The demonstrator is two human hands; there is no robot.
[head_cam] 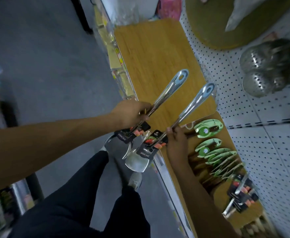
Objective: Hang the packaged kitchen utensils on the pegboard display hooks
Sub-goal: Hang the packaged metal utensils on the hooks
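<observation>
Left of centre, the left hand (132, 114) curls round the shaft of one packaged steel spatula (151, 107), handle aimed at the upper right. Just beside it, the right hand (176, 143) pinches a second spatula (180, 121) (same dark label card) over the wooden shelf (154, 54). At the right edge stands the white pegboard (235, 69), perforated ladles (259, 73) hanging there.
</observation>
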